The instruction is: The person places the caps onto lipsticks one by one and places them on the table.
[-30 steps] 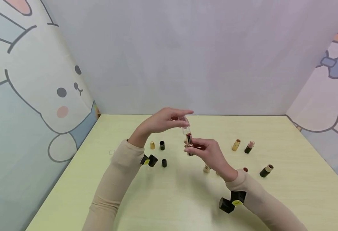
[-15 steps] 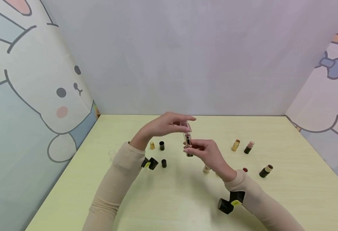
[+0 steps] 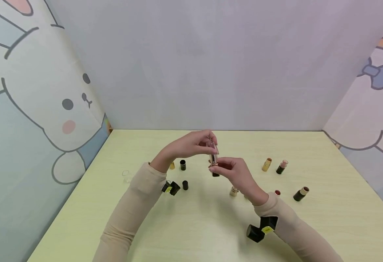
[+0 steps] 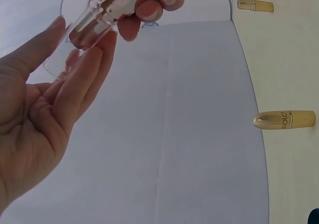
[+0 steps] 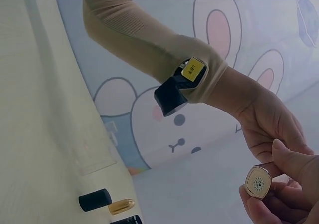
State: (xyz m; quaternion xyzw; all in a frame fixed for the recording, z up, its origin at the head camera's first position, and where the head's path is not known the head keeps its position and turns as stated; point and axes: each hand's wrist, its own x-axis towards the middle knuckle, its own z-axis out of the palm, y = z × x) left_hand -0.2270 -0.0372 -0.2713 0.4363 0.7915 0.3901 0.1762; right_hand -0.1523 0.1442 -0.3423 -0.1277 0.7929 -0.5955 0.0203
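Note:
Above the middle of the table my right hand (image 3: 235,171) pinches the lower part of a lipstick tube (image 3: 215,174). The tube is shiny rose gold, and its squarish labelled base (image 5: 258,182) faces the right wrist camera. From above, my left hand (image 3: 193,144) grips a clear cap (image 4: 59,59) between thumb and fingers. In the left wrist view the cap surrounds the tube's upper end, and my right fingertips (image 4: 149,10) lie just past its rim. My left fingers partly hide the cap in the head view.
Left of the hands are two black caps (image 3: 183,165), a gold cap (image 3: 172,166) and a clear piece (image 3: 126,175). To the right stand a gold lipstick (image 3: 267,165), a black one with a pink top (image 3: 281,167) and a black-and-gold one (image 3: 301,194). Another (image 3: 233,191) is beneath my right hand.
My left hand has moved down and slightly right, bringing the clear cap down over the lipstick tube. Its index finger, straight before, is now bent. My right hand has barely moved.

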